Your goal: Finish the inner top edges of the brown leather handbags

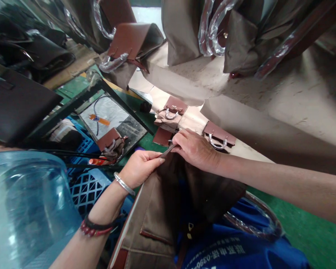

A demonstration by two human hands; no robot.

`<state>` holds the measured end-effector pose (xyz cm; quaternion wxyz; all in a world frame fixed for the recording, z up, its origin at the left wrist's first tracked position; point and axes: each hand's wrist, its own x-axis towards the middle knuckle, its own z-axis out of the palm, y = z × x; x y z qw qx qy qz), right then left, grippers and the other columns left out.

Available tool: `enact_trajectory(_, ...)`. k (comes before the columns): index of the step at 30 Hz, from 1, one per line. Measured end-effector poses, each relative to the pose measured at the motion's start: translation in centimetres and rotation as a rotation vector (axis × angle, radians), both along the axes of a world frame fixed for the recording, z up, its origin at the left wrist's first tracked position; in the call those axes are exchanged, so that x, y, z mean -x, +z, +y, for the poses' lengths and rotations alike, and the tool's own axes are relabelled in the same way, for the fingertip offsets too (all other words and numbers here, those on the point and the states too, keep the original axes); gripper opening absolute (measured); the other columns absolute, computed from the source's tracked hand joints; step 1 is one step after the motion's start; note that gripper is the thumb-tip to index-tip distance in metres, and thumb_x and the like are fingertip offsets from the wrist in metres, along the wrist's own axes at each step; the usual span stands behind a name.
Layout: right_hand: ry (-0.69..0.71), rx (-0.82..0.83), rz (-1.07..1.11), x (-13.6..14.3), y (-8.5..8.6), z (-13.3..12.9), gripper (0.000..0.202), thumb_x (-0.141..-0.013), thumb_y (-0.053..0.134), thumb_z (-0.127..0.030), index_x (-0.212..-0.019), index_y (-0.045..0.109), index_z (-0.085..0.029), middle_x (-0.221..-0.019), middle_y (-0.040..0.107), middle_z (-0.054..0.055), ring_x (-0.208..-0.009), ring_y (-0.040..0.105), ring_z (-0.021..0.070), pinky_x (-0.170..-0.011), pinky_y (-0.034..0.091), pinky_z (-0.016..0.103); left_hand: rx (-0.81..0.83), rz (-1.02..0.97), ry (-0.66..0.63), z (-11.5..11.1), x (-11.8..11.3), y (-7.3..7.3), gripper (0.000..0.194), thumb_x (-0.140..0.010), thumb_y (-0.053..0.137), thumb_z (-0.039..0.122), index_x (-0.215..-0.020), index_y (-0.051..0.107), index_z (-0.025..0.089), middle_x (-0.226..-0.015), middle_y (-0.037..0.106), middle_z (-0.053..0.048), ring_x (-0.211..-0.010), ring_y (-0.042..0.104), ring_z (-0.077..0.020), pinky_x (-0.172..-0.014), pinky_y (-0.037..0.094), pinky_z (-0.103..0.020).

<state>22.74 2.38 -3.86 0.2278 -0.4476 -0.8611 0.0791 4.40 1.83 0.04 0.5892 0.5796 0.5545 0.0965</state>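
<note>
A brown fabric handbag (156,209) lies across the lap in the head view, its lining and an inner pocket facing up. My left hand (141,168), with a silver bangle at the wrist, pinches the bag's edge between thumb and fingers. Just to the right, my right hand (194,149) is closed on the same edge, which is stretched taut between the two. A plastic-wrapped handle (264,216) curves out on the right side. A small gold-coloured buckle (189,229) shows near the bottom. The bag's middle is in dark shadow.
A blue apron (240,246) covers the lap. Small bags with brown flaps (220,133) lie on a paper-covered table; larger bags (182,33) stand behind. At left are a blue crate (88,186), a clear blue plastic container (30,209) and a metal-framed stand (120,101).
</note>
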Motion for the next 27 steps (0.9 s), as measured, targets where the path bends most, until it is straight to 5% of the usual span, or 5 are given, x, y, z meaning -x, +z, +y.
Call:
enact_trajectory(5,-0.028,0.084,0.058,-0.6,-0.3,0.4,0.017,-0.076,0.057,-0.020,-0.091,0.053,-0.014,-0.090,0.054,0.008,-0.087,0.046,0.0202,-0.075,0.037,0.030,0.063,0.004,0.066,0.1,0.2,0.2,0.033,-0.066,0.059,0.035,-0.090,0.065,0.013,-0.079,0.068,-0.004,-0.068,0.058,-0.0174,-0.063,0.044,-0.025)
enact_trajectory(10,0.026,0.360,0.067,-1.2,-0.7,0.6,0.033,-0.072,0.060,-0.018,-0.104,0.053,-0.017,-0.096,0.059,0.007,-0.088,0.054,0.0185,-0.075,0.040,0.028,0.005,0.042,0.023,0.2,0.3,-0.2,0.032,-0.070,0.055,0.034,-0.093,0.064,0.013,-0.078,0.068,-0.004,-0.070,0.058,-0.0180,-0.065,0.044,-0.026)
enact_trajectory(21,0.021,0.536,0.175,-1.2,-0.7,1.2,0.007,-0.075,0.057,-0.020,-0.078,0.062,-0.016,-0.068,0.061,0.000,-0.065,0.055,0.0119,-0.057,0.035,0.020,-0.119,0.133,-0.032,0.3,1.1,-1.1,0.036,-0.072,0.052,0.033,-0.101,0.060,0.013,-0.101,0.063,-0.008,-0.088,0.057,-0.0228,-0.075,0.044,-0.030)
enact_trajectory(27,0.058,0.674,0.145,-1.8,-0.5,2.0,0.022,-0.070,0.061,-0.022,-0.091,0.059,-0.015,-0.084,0.062,0.002,-0.074,0.055,0.0138,-0.060,0.037,0.021,-0.055,0.062,-0.044,0.6,1.1,-1.2,0.036,-0.072,0.053,0.034,-0.101,0.060,0.014,-0.090,0.067,-0.006,-0.080,0.058,-0.0206,-0.071,0.043,-0.028)
